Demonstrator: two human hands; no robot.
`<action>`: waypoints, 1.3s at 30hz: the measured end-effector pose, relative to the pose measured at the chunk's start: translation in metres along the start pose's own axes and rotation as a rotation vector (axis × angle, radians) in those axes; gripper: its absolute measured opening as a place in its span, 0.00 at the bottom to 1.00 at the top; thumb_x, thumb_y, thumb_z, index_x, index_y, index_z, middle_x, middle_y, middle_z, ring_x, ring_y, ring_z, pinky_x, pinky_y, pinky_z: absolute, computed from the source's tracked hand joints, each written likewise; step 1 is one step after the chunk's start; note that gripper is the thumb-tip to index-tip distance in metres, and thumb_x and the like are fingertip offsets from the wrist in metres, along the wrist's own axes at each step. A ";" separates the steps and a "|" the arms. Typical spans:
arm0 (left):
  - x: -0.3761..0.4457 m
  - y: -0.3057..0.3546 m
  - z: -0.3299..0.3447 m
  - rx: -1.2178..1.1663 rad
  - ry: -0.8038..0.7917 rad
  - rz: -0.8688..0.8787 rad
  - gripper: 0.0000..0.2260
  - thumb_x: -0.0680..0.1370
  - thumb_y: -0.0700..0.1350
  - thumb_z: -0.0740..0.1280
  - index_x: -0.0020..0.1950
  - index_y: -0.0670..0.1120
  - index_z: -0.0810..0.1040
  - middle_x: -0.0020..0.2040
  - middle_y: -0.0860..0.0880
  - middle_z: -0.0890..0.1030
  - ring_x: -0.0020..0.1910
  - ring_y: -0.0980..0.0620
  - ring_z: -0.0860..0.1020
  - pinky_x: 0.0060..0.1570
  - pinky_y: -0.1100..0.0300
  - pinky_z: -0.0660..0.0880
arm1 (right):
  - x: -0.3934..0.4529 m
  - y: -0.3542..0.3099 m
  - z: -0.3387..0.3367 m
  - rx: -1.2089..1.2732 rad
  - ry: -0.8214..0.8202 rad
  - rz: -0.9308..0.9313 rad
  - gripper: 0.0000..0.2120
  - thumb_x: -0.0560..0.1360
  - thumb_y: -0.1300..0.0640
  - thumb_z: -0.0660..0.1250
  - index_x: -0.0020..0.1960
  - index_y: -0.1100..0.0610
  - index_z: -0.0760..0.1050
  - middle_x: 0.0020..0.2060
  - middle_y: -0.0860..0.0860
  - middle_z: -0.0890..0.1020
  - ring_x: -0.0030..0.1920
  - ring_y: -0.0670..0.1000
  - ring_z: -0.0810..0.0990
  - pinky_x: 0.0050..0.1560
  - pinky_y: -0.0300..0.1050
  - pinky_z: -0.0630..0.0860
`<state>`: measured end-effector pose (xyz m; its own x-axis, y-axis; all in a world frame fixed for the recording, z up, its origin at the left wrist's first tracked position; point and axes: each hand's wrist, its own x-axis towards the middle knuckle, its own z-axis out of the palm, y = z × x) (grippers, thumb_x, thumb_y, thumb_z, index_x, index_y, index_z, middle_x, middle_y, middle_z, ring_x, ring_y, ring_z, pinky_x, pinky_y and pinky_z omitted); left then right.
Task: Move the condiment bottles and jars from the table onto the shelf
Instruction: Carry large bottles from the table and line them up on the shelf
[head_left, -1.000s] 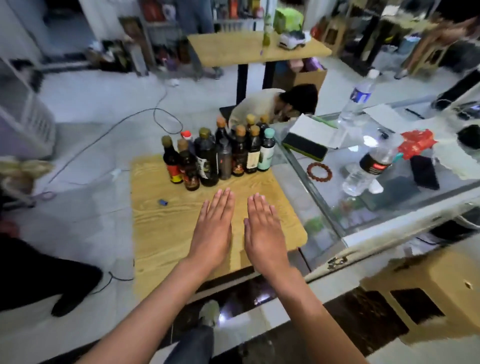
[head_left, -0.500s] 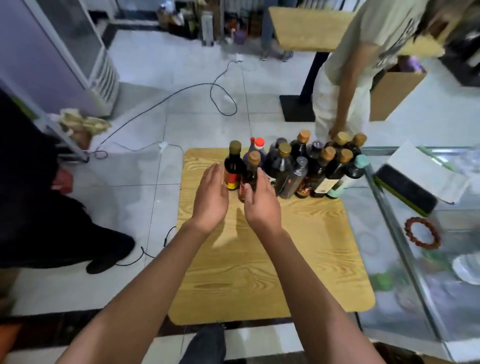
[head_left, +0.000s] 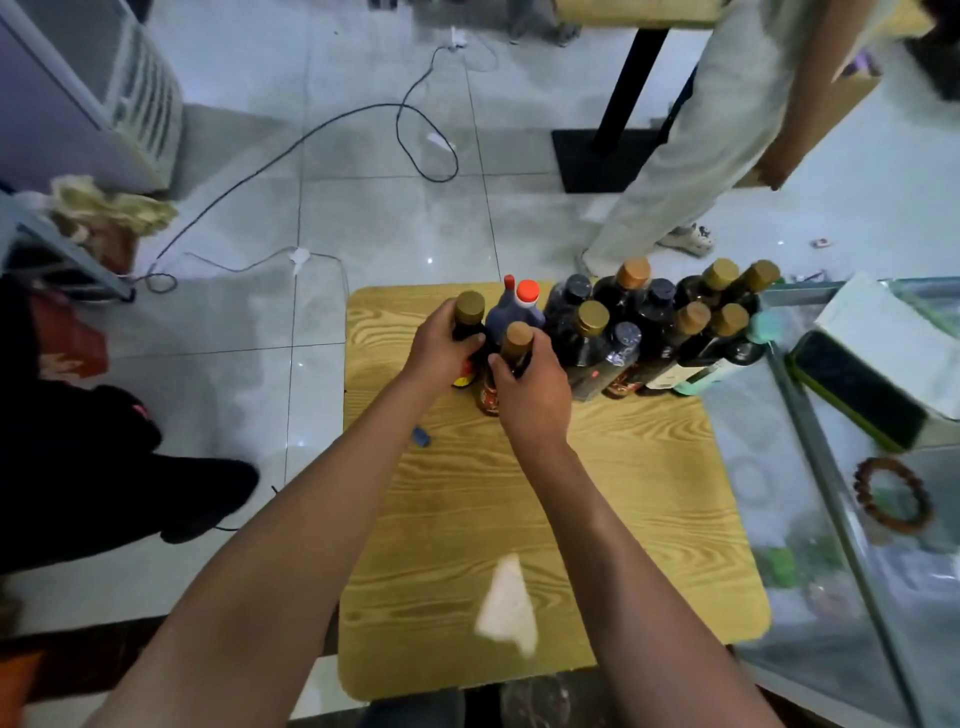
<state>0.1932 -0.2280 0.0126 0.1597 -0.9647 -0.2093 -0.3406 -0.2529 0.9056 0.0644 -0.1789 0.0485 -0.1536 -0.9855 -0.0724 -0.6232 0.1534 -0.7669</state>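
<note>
Several dark condiment bottles (head_left: 649, 332) stand in a cluster at the far edge of a wooden table (head_left: 545, 519). My left hand (head_left: 441, 348) grips the leftmost dark bottle with a gold cap (head_left: 469, 312). My right hand (head_left: 530, 389) grips the neck of a bottle with a brown cap (head_left: 517, 340) and a red label, just in front of a red-capped bottle (head_left: 525, 299). Both held bottles stand on the table. No shelf is in view.
A glass counter (head_left: 831, 545) adjoins the table on the right, with a bead bracelet (head_left: 891, 499) and a dark sponge block (head_left: 857, 389). A person in pale trousers (head_left: 691, 145) stands beyond the bottles. Cables (head_left: 311, 135) lie on the tiled floor. A small blue object (head_left: 421, 435) lies on the table.
Both hands moved forward from hovering open near the bottles and closed around the two nearest left bottles. The view tilted further down over the table.
</note>
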 end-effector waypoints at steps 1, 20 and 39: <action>0.001 -0.003 0.000 0.009 -0.009 0.021 0.16 0.74 0.37 0.70 0.61 0.45 0.75 0.52 0.51 0.79 0.56 0.48 0.77 0.46 0.72 0.69 | 0.001 0.002 0.002 0.000 0.019 0.005 0.15 0.76 0.51 0.70 0.60 0.52 0.72 0.51 0.48 0.82 0.51 0.53 0.80 0.43 0.45 0.73; -0.138 -0.015 -0.021 0.209 -0.062 0.205 0.15 0.70 0.50 0.76 0.55 0.51 0.80 0.49 0.52 0.79 0.50 0.54 0.74 0.44 0.65 0.69 | -0.075 0.037 -0.061 0.411 -0.160 -0.055 0.11 0.69 0.59 0.77 0.47 0.46 0.81 0.43 0.41 0.85 0.47 0.39 0.82 0.46 0.36 0.77; -0.437 0.174 0.196 -0.223 -0.537 0.586 0.10 0.71 0.49 0.76 0.50 0.55 0.81 0.47 0.58 0.84 0.47 0.61 0.81 0.43 0.70 0.74 | -0.352 0.141 -0.395 0.709 0.493 -0.144 0.07 0.71 0.62 0.76 0.49 0.60 0.84 0.42 0.49 0.87 0.43 0.44 0.84 0.44 0.37 0.78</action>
<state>-0.1172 0.1350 0.1895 -0.4708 -0.8536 0.2230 -0.0297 0.2680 0.9630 -0.2721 0.2186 0.2176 -0.5266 -0.8227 0.2141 -0.0637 -0.2130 -0.9750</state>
